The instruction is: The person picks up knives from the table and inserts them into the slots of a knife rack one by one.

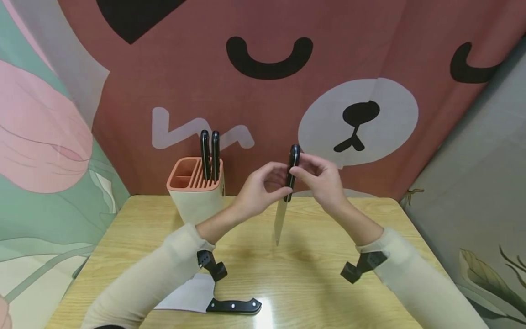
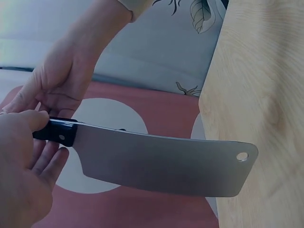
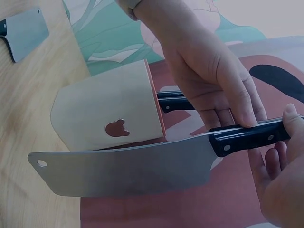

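Both hands hold a cleaver [image 1: 280, 219] over the table, its broad steel blade hanging down and seen nearly edge-on in the head view. My left hand [image 1: 259, 189] pinches the lower part of the black riveted handle [image 3: 247, 138], close to the blade. Higher up, my right hand [image 1: 324, 183] grips the handle's end between thumb and fingers. The left wrist view shows the flat of the blade [image 2: 161, 164], with a round hole at its far corner. Left of the hands stands a cream knife block [image 1: 195, 205] with an orange slotted top [image 1: 181, 185].
Two black-handled knives [image 1: 215, 155] stand in the block's slots. A second cleaver [image 1: 189, 294] lies flat near the table's front, partly hidden under the left sleeve. The wooden table [image 1: 320, 283] meets a printed cloth backdrop [image 1: 263, 105] at its far edge.
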Demonstrator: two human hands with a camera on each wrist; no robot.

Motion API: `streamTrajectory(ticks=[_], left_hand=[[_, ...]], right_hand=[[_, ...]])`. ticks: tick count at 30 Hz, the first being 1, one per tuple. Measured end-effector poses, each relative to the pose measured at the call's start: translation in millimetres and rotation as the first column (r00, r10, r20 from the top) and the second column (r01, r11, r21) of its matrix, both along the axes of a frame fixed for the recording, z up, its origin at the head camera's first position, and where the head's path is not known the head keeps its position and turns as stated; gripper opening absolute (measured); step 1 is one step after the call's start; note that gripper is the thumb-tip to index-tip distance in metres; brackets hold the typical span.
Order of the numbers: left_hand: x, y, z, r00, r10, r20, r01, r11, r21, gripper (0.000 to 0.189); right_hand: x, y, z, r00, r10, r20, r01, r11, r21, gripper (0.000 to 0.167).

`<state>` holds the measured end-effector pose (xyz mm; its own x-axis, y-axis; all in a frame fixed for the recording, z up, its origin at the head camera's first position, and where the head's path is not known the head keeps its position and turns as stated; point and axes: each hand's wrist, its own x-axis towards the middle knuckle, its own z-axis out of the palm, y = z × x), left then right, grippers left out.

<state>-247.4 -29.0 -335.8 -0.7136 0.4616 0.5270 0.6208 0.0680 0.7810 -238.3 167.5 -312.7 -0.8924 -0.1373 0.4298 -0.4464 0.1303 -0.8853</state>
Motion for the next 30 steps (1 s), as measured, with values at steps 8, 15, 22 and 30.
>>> streamTrajectory(ticks=[8, 15, 22, 30], left_hand=[[1.8, -0.3, -2.9, 1.0, 0.003, 0.002, -0.003, 1.0, 0.021, 0.041], [1.2, -4.4, -1.2, 1.0, 0.018, 0.006, -0.018, 1.0, 0.025, 0.042], [3.3, -14.3, 5.7, 0.999, 0.043, -0.014, -0.043, 0.999, 0.028, 0.042], [9.1, -31.3, 12.8, 0.997, 0.07, -0.029, -0.069, 0.997, 0.022, 0.045]], right_hand=[[3.2, 0.1, 1.1, 1.0, 0.023, -0.009, -0.023, 1.0, 0.019, 0.036], [8.6, 8.6, -1.4, 0.999, 0.052, -0.002, -0.052, 0.994, 0.096, 0.038], [18.6, 21.4, -12.1, 0.998, 0.067, 0.017, -0.069, 0.955, 0.289, 0.039], [26.9, 25.7, -33.3, 0.993, 0.109, 0.04, -0.116, 0.906, 0.407, 0.044]])
